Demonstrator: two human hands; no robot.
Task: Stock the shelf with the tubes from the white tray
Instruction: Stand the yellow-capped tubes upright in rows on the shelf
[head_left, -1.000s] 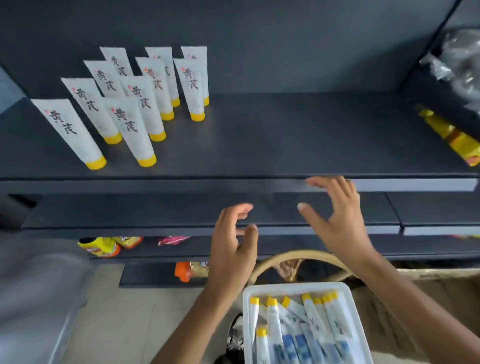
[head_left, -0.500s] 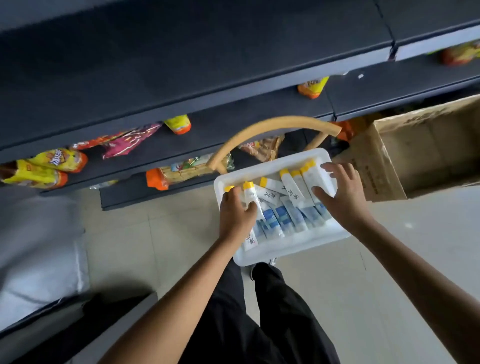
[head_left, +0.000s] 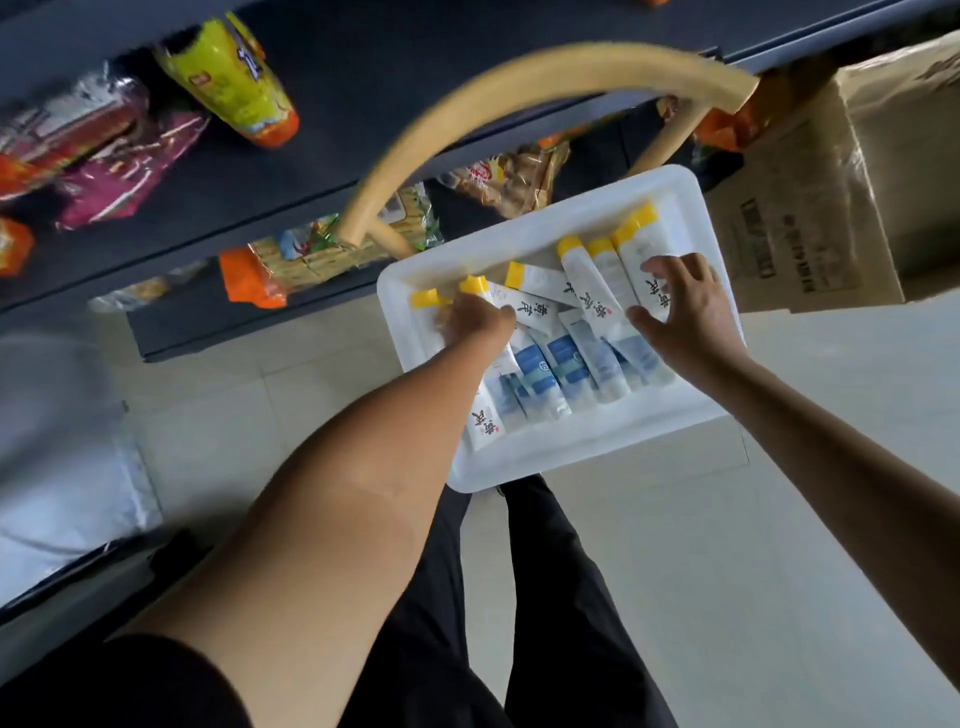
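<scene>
A white tray (head_left: 571, 447) sits below me, holding several white tubes (head_left: 566, 358) with yellow caps and blue print. My left hand (head_left: 475, 319) reaches into the tray's left side, its fingers curled down round a yellow-capped tube (head_left: 485, 421) there. At the tray's right end, my right hand (head_left: 685, 312) grips the outermost tube (head_left: 644, 244) between thumb and fingers. Only the lower dark shelves (head_left: 337, 171) are in view; the shelf with the standing tubes is out of frame.
Colourful snack packets (head_left: 234, 83) lie on the lower shelves. A curved wooden bar (head_left: 519, 78) arches behind the tray. An open cardboard box (head_left: 831, 208) stands on the right. Pale floor tiles (head_left: 727, 545) and my dark trouser legs (head_left: 545, 597) fill the foreground.
My view dropped from the upper shelf to the tray. Both hands came down from the shelf edge into the tray and closed on tubes.
</scene>
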